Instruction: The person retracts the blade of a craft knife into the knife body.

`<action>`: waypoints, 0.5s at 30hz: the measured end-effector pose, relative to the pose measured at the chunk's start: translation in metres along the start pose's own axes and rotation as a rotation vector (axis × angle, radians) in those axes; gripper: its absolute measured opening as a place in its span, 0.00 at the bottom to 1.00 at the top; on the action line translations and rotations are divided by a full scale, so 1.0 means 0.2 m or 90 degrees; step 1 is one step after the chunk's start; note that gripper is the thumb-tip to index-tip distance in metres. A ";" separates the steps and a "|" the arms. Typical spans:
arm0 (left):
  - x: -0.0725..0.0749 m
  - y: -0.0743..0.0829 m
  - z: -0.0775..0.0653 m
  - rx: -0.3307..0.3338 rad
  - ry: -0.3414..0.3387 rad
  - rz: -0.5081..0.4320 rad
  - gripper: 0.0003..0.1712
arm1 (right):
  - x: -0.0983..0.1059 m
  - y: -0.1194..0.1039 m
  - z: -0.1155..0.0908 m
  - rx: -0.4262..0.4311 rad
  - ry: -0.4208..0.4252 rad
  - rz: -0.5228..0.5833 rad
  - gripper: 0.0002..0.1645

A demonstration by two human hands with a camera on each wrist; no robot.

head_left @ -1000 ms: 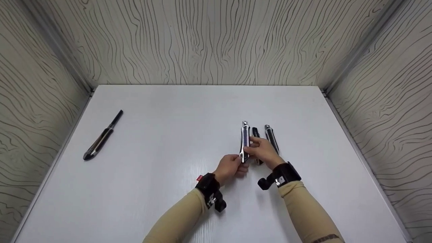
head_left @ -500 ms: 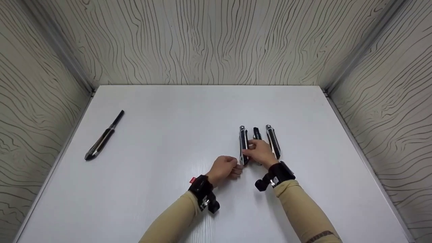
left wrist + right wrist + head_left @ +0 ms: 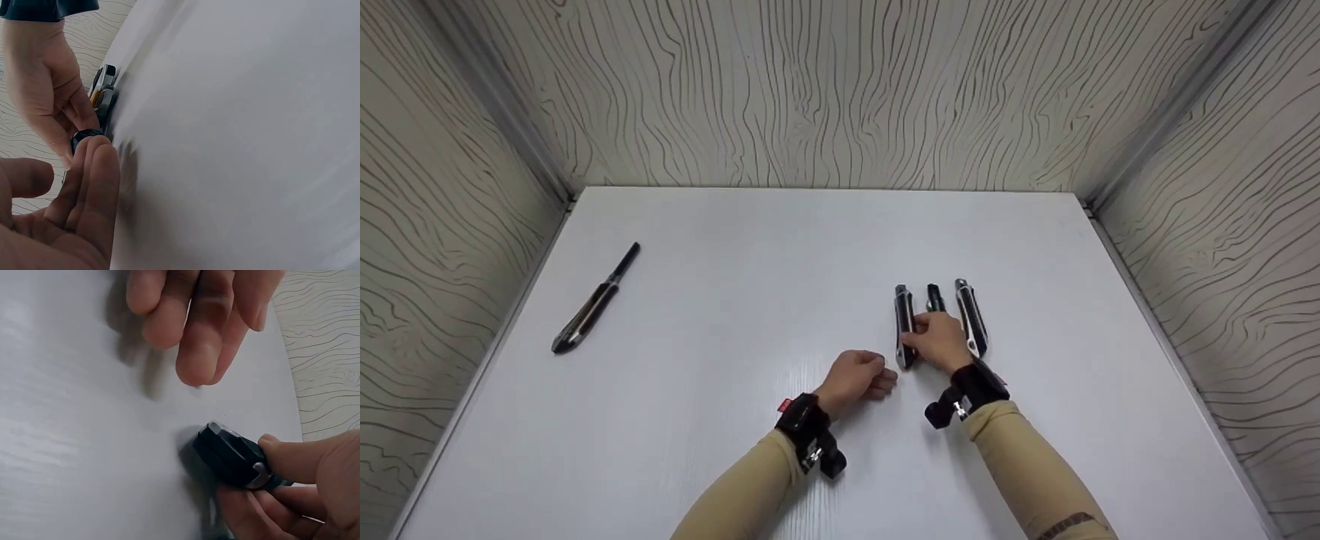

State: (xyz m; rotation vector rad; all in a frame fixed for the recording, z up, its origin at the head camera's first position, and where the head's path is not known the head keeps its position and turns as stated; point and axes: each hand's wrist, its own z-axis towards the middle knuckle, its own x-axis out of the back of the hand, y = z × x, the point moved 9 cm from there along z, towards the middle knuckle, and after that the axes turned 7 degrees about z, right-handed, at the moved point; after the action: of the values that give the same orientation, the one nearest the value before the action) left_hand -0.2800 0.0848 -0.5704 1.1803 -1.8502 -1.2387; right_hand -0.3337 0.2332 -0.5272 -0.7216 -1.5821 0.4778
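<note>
Between its thumb and fingers, my right hand (image 3: 941,340) pinches a dark utility knife (image 3: 905,324) with a silvery tip. In the right wrist view, the butt end of this utility knife (image 3: 230,455) points toward the other hand, just above the white surface or on it; I cannot tell which. My left hand (image 3: 855,379) is a short way to the left, holding nothing, its fingers relaxed (image 3: 95,191). A second utility knife (image 3: 935,298) lies partly hidden behind my right hand. To its right lies a third utility knife (image 3: 972,319).
A further dark knife-like tool (image 3: 589,311) with a narrow black end lies slanted at the far left of the white table (image 3: 750,255). Wood-patterned panels (image 3: 825,90) rise behind the table and on both sides. Each wrist wears a black strap with a camera.
The right hand has turned the pinched utility knife over from its scale-marked face and lowered it beside the others. The left hand has let go of its lower end and drawn back left.
</note>
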 end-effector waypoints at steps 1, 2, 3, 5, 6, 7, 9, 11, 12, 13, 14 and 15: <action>0.00 0.00 0.00 0.001 -0.001 -0.001 0.19 | 0.00 0.00 0.00 0.003 0.008 -0.008 0.21; -0.01 0.00 0.00 0.001 -0.003 -0.001 0.20 | 0.01 0.00 0.00 0.008 0.016 -0.017 0.21; -0.01 0.00 0.00 0.003 -0.005 -0.003 0.20 | 0.02 -0.01 -0.01 0.012 0.025 -0.025 0.20; -0.02 0.00 0.00 0.002 -0.006 -0.007 0.20 | 0.02 -0.02 -0.01 0.020 0.039 -0.043 0.18; -0.02 0.00 0.00 0.001 -0.006 -0.007 0.20 | 0.03 -0.02 -0.02 0.024 0.045 -0.051 0.17; -0.02 0.00 0.00 0.000 -0.007 -0.005 0.19 | 0.03 -0.02 -0.02 0.025 0.049 -0.058 0.15; -0.02 0.00 0.00 -0.003 -0.005 -0.001 0.19 | 0.03 -0.02 -0.03 0.023 0.056 -0.066 0.13; -0.01 0.00 0.00 -0.005 -0.002 0.001 0.19 | 0.03 -0.03 -0.03 0.022 0.062 -0.074 0.12; -0.01 0.00 0.00 -0.005 -0.002 0.004 0.18 | 0.03 -0.03 -0.03 0.022 0.065 -0.077 0.11; 0.00 0.00 0.00 -0.005 0.000 0.004 0.19 | 0.03 -0.03 -0.03 0.023 0.067 -0.081 0.11; 0.00 0.01 0.00 -0.005 0.001 0.004 0.19 | 0.03 -0.03 -0.03 0.023 0.068 -0.084 0.11; 0.01 0.01 0.00 -0.005 0.002 0.004 0.19 | 0.03 -0.04 -0.03 0.025 0.069 -0.087 0.11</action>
State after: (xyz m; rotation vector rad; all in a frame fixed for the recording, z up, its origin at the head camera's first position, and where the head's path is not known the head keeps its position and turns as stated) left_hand -0.2809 0.0839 -0.5687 1.1699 -1.8437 -1.2389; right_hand -0.3283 0.2322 -0.5165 -0.5961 -1.5051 0.3620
